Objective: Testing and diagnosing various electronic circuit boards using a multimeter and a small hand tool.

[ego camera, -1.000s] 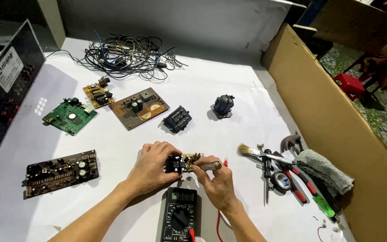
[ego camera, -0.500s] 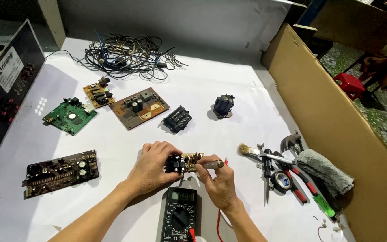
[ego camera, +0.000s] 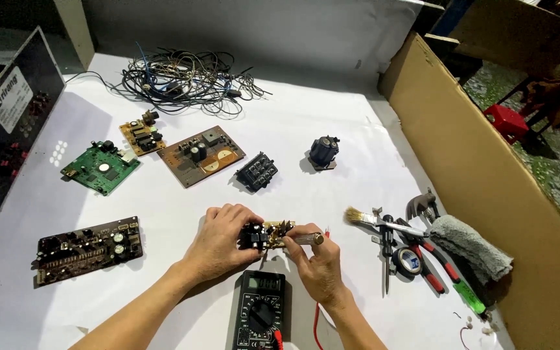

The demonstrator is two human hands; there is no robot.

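- Left hand (ego camera: 220, 236) curled around a small circuit board (ego camera: 268, 234) with black parts and brass-coloured pins, gripping it at its left end, held just above the white table (ego camera: 306, 129).
- Right hand (ego camera: 317, 259) closed around a slim probe (ego camera: 306, 239), thumb and fingers pinched on its shaft; probe lies roughly level, its tip at the small board's right side. Exact contact point too small to tell.
- Black multimeter (ego camera: 260, 312) lies flat on the table just below both hands, dial facing up; red lead (ego camera: 317, 319) runs beside the right wrist.
- Right of the hands, near: paintbrush (ego camera: 374, 220), red-handled pliers (ego camera: 426, 256), roll of tape (ego camera: 410, 258), grey cloth (ego camera: 471, 246), green-handled screwdriver (ego camera: 469, 295), all in a loose cluster by the cardboard wall (ego camera: 487, 175).
- Behind the hands, well apart: black connector block (ego camera: 257, 171), dark round motor-like part (ego camera: 324, 151), brown circuit board (ego camera: 201, 154), small yellow-brown board (ego camera: 140, 134), green circuit board (ego camera: 101, 167).
- Left front: long dark circuit board (ego camera: 87, 248), flat on the table.
- Far edge: tangle of wires (ego camera: 183, 79). Far left: black panel (ego camera: 8, 123) standing tilted at the table edge.
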